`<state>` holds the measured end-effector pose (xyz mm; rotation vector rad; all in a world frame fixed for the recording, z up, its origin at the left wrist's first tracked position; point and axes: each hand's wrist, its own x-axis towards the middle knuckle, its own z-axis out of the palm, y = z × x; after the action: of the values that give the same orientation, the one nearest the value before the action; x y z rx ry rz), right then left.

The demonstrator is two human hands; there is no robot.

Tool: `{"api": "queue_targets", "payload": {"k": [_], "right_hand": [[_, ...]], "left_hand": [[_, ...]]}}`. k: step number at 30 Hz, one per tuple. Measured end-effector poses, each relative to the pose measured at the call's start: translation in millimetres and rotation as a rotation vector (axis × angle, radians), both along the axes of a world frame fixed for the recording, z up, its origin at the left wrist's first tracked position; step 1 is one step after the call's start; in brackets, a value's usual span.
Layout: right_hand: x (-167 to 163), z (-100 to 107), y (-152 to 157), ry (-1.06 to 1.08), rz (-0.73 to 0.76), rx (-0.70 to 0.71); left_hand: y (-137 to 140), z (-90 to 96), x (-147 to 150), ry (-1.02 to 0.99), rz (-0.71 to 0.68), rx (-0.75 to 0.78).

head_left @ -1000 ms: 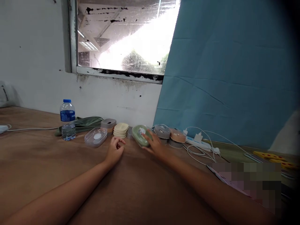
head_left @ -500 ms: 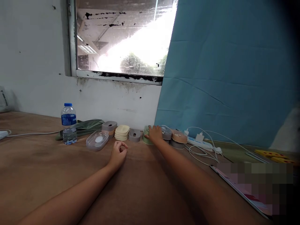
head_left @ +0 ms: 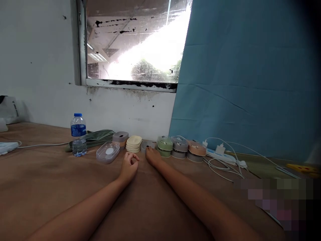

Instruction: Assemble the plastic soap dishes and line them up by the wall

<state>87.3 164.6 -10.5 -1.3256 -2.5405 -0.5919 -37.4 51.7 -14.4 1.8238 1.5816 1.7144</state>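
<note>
Grey box sat far, between the cream stack on its left and the green box on its right, my right hand at its near side; I couldn't tell whether I gripped it. My left hand, half open, held nothing. Green box, slate box and orange box stood two-tiered, seemingly done; the grey one looked single, seemingly left
</note>
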Motion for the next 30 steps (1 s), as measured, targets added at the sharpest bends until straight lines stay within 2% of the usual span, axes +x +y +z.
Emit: {"api": "queue_targets", "payload": {"k": [4,8,12,13,16,19,22,30], "right_hand": [[23,2,-17,-0.003,0.103,0.010],[69,-3,-61,-0.009,0.248,0.040],[132,-10,-111,0.005,0.338,0.073],[146,-10,-122,0.038,0.388,0.118],[176,-6,-149,0.105,0.391,0.163],[185,-1,-159,0.177,0.338,0.109],[182,1,-156,0.279,0.325,0.026],[185,5,-151,0.463,0.364,-0.034]], "left_hand": [[-2,1.5,-5,0.103,-0.015,0.009],[3,2.0,-12,0.421,0.078,0.046],[24,1.9,-14,0.596,0.146,0.041],[31,1.8,-13,0.630,0.156,0.035],[56,0.6,-12,0.690,0.209,0.014],[78,-1.8,-13,0.703,0.293,-0.010],[92,-4.6,-17,0.723,0.327,-0.036],[105,-2.4,-25,0.775,0.209,-0.019]]}}
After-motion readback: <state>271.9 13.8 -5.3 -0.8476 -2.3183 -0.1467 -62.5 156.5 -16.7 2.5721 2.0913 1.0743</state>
